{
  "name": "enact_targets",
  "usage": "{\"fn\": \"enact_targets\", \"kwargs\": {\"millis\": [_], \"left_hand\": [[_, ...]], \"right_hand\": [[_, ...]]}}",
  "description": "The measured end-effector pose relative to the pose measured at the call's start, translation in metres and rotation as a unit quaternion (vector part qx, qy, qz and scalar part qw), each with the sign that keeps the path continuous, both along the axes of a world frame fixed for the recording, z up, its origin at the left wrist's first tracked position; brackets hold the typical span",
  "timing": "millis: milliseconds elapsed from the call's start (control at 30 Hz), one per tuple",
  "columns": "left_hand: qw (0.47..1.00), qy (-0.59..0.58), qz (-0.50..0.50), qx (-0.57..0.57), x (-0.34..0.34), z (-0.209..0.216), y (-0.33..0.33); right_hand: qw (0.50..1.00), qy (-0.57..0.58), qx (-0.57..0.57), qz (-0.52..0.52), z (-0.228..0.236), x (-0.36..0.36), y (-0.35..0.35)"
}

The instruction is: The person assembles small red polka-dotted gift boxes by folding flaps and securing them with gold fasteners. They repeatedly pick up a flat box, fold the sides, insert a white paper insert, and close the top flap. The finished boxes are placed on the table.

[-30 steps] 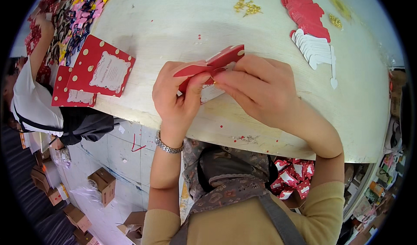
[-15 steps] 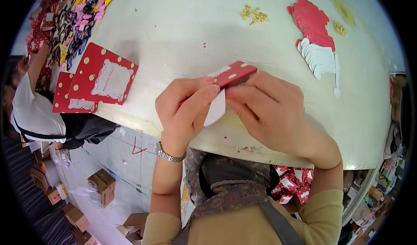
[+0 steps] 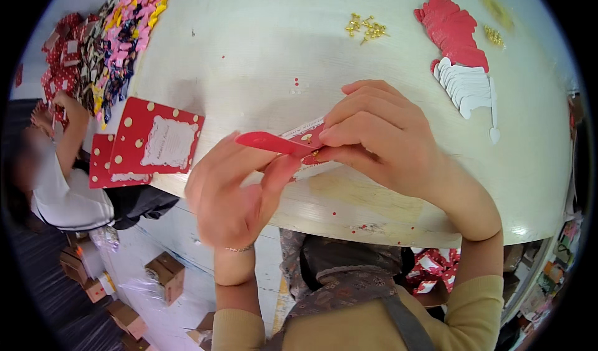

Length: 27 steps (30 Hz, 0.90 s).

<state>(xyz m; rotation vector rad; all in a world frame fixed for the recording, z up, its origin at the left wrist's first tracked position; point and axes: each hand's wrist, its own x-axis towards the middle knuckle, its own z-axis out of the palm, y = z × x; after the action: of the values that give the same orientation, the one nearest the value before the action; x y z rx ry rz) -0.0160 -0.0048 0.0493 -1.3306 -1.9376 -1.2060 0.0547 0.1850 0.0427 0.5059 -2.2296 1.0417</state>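
Above the table's near edge, both my hands grip a folded red card (image 3: 266, 142) with cream dots. My left hand (image 3: 227, 195), a watch on its wrist, pinches the card's raised red flap between thumb and fingers. With its fingertips together, my right hand (image 3: 389, 133) holds the card's right part, where white printed panels show. A tiny gold spot (image 3: 316, 153) shows by my right thumb; what it is I cannot make out for certain. Left of my hands lie two red dotted cards (image 3: 126, 140) with white labels, one overlapping the other.
Gold paper fasteners (image 3: 367, 28) lie on the far table (image 3: 261, 46). Fanned red and white die-cut cards (image 3: 451, 30) are at right, beside another gold pile (image 3: 494, 36). Wrapped sweets (image 3: 128, 36) heap at far left, near another person (image 3: 68, 186). Cardboard boxes (image 3: 167, 276) stand on the floor.
The card has opened and turned, its red flap now standing up at left. My left hand has shifted left and down; my right hand has moved slightly up. The view has shifted a little.
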Motion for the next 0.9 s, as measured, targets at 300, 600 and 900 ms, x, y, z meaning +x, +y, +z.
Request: {"fn": "enact_targets", "kwargs": {"millis": [300,600,900], "left_hand": [[0.94,0.207,0.053,-0.265,-0.026,0.054,0.016],[0.928,-0.352,0.034,-0.12,0.008,0.037,0.002],[0.897,-0.41,-0.057,-0.154,-0.006,0.041,0.005]], "right_hand": [[0.999,0.036,-0.021,0.001,-0.007,0.0,-0.002],[0.999,0.035,-0.025,-0.013,-0.01,0.005,-0.004],[0.999,0.027,-0.022,-0.021,-0.01,0.006,-0.003]]}}
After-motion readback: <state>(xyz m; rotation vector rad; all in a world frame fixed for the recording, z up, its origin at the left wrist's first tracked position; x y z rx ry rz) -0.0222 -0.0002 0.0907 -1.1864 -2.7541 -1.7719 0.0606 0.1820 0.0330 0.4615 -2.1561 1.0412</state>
